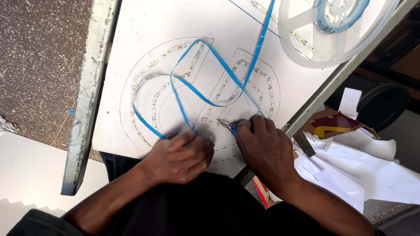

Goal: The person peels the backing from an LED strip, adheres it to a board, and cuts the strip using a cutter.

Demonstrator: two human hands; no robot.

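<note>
Surface: a white board (131, 57) laid across a grey metal frame (87, 96), with speckled brown floor to the left and pencilled letter outlines drawn on the board.

Item 1 — LED strip (151, 70): a white strip dotted with small lights, stuck along the pencilled curves in loops across the middle of the board and running down to the near edge, where both hands meet it.

Item 2 — blue backing tape (223, 65): a thin ribbon lying loose over the strip in crossing loops, one end rising toward the top of the view, another passing under the left hand.

Item 3 — left hand (181, 157): palm down, wrist bent, fingers curled and pressed flat on the board at its near edge, pinning the strip and the blue tape beneath; nothing is clasped inside the hand.

Item 4 — right hand (264, 146): just beside the left, knuckles up, fingers closed round a small blue-handled cutter (228, 126) whose metal tip points left at the strip.

Item 5 — clear plastic reel (332, 30): at the far right corner of the board, more blue-backed strip wound on its hub.

Surroundings — white paper sheets (363, 170) and a red-and-yellow cardboard scrap (334, 124) lie to the right below the board's edge; a dark round bin (385, 105) stands beyond them.
</note>
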